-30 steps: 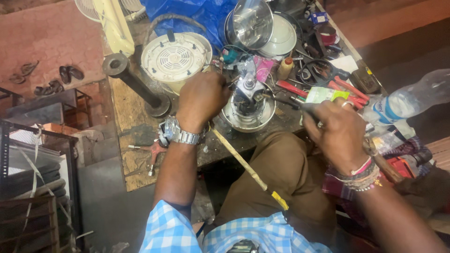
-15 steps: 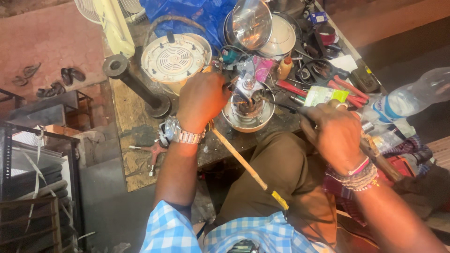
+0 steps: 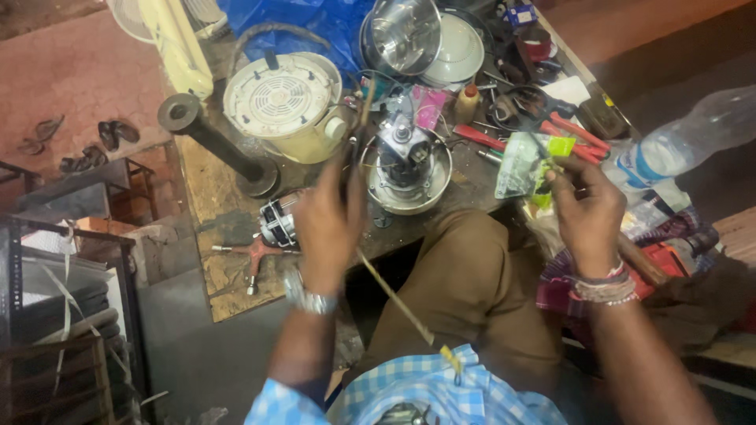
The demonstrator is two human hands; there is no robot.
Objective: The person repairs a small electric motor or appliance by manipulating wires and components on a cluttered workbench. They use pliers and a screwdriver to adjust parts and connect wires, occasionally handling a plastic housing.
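head view: small motor assembly [image 3: 403, 161] sits in a round metal bowl-shaped housing [image 3: 425, 203] at the near edge of the tabletop [image 3: 228, 208], just in front of the knees. left hand [image 3: 327, 224] is raised beside it, fingers curled round a thin dark wire or rod [image 3: 364, 110] that runs up from the motor; blur hides the exact grip. right hand [image 3: 587, 212] is lifted off to the side, fingertips pinched on a small green piece [image 3: 561, 146] near a clear plastic packet [image 3: 516, 164]. cream vented base [image 3: 279, 102], red-handled pliers [image 3: 571, 134] and a plastic bottle [image 3: 685, 142] lie around. judged step: wiring or fitting work on the motor; the next move seems to call for bringing both hands down onto the housing with steady alignment.
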